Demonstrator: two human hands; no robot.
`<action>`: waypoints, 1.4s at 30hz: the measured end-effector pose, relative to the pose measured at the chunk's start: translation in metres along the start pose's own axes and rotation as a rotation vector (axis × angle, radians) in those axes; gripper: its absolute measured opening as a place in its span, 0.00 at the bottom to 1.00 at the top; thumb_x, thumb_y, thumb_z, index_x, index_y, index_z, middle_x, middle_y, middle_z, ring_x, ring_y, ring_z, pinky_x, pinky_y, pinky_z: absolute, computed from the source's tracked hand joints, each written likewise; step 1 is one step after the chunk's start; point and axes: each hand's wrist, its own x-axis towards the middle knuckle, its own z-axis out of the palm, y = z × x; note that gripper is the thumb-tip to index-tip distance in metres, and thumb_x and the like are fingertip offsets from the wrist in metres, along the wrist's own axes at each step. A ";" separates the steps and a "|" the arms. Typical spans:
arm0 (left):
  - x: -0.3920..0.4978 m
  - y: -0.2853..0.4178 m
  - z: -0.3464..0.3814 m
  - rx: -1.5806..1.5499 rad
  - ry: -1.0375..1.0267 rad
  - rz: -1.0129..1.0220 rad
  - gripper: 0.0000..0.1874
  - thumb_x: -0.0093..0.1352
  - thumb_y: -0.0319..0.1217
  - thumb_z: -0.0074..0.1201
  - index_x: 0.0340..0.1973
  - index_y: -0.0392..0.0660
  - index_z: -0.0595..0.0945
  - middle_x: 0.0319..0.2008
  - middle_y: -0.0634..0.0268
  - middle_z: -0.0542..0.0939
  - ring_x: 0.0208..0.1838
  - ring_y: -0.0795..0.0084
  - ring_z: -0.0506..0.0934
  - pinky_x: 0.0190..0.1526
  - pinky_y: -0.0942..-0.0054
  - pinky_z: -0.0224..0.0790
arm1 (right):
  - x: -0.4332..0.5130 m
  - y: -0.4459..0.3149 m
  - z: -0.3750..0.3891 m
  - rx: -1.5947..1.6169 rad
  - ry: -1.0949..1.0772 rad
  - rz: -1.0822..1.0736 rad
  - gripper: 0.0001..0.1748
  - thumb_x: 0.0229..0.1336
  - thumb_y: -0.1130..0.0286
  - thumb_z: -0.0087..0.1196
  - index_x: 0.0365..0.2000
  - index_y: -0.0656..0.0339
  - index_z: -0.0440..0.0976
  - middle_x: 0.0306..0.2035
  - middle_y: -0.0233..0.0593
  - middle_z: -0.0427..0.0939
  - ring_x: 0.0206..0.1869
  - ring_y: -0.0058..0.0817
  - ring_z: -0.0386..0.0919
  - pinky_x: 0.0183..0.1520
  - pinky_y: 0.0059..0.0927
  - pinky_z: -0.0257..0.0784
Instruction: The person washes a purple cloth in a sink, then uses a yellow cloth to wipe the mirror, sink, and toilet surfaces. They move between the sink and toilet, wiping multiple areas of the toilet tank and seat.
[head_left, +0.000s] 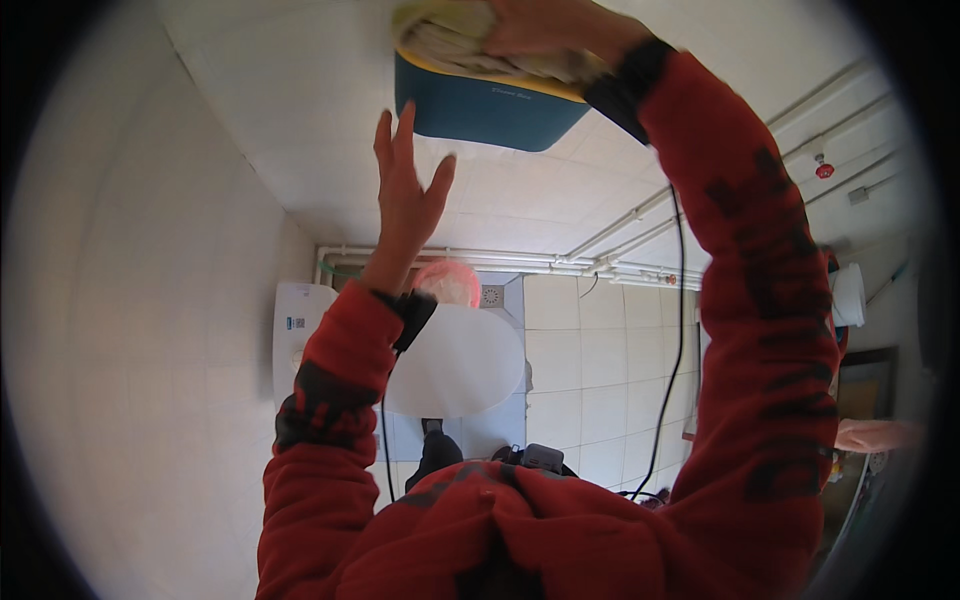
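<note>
A dark teal tissue box with a yellow rim (491, 112) is at the top of the view against the tiled wall. My right hand (559, 30) is on a crumpled, pale yellowish cloth (450, 37) lying over the box's yellow edge, its fingers partly cut off by the picture's top. Below and left of the box, my left hand (412, 172) is raised with fingers spread and holds nothing; its fingertips are close to the box's lower left side, and whether they touch it I cannot tell.
Below stands a toilet with a closed white lid (457, 364) and white tank (304, 322). Behind it are a pink lined bin (448, 281) and floor drain (491, 296). White pipes (525, 262) with red valves run along the walls. A white bucket (849, 294) is at right.
</note>
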 end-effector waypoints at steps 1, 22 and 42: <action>0.015 0.006 0.009 0.016 0.040 0.020 0.38 0.63 0.35 0.57 0.65 0.45 0.56 0.66 0.41 0.50 0.68 0.43 0.53 0.62 0.56 0.54 | 0.009 0.001 -0.007 0.085 -0.020 0.012 0.21 0.44 0.66 0.60 0.42 0.60 0.74 0.39 0.46 0.78 0.42 0.41 0.77 0.45 0.39 0.72; 0.036 -0.001 0.048 0.161 0.250 0.161 0.49 0.56 0.39 0.66 0.63 0.34 0.52 0.61 0.42 0.58 0.62 0.46 0.59 0.62 0.55 0.51 | -0.123 0.063 0.053 0.644 0.521 0.563 0.31 0.44 0.70 0.59 0.53 0.57 0.67 0.41 0.45 0.78 0.45 0.34 0.77 0.46 0.37 0.74; -0.417 0.046 0.067 0.387 -0.039 -0.965 0.21 0.64 0.27 0.54 0.53 0.37 0.73 0.47 0.55 0.77 0.45 0.68 0.77 0.47 0.74 0.70 | -0.463 0.059 0.325 1.505 -0.320 0.971 0.31 0.35 0.69 0.61 0.47 0.63 0.72 0.38 0.43 0.80 0.42 0.33 0.78 0.47 0.30 0.72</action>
